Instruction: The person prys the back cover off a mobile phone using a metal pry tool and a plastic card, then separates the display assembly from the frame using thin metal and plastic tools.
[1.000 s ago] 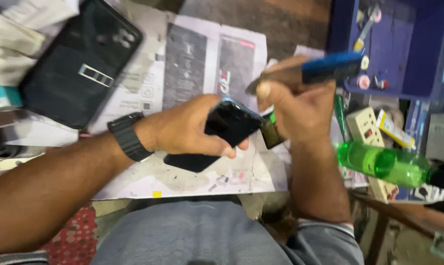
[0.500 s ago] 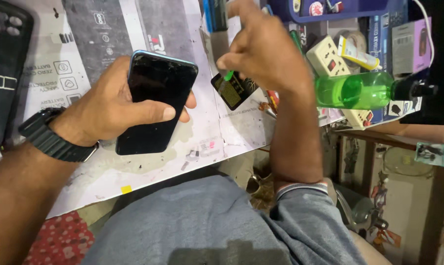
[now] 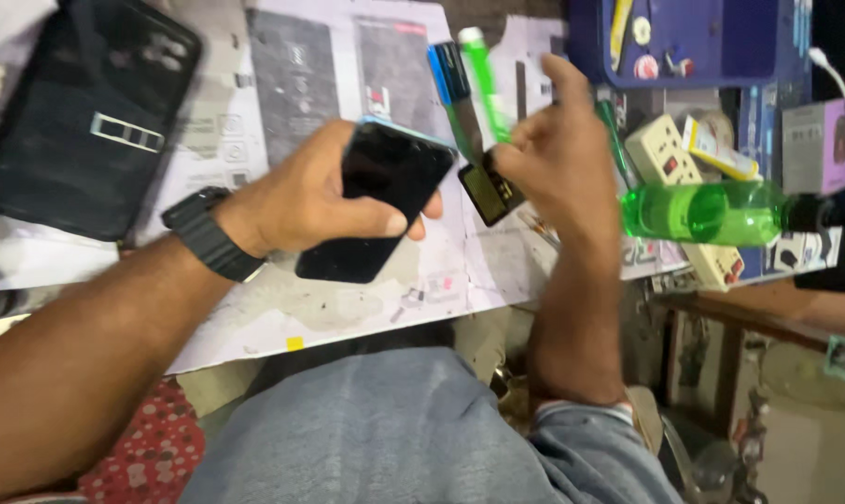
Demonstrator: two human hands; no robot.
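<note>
The black glass-fronted smartphone point(image 3: 377, 201) sat gripped in my left hand point(image 3: 306, 196) — intact, nothing opened. My right hand point(image 3: 558, 163) pinched a blurred green-tipped tool point(image 3: 483, 79) near its top corner — work looked barely begun.

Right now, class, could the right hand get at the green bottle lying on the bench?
Probably yes. The green bottle lies just beside the right hand, with nothing between them. But that hand already grips a green-tipped tool, so it would likely have to set that down first.

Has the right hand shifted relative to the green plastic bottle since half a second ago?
Cannot tell: the head camera itself moved. The right hand sits just left of the green plastic bottle in both frames, beside the black smartphone held in the left hand.
</note>
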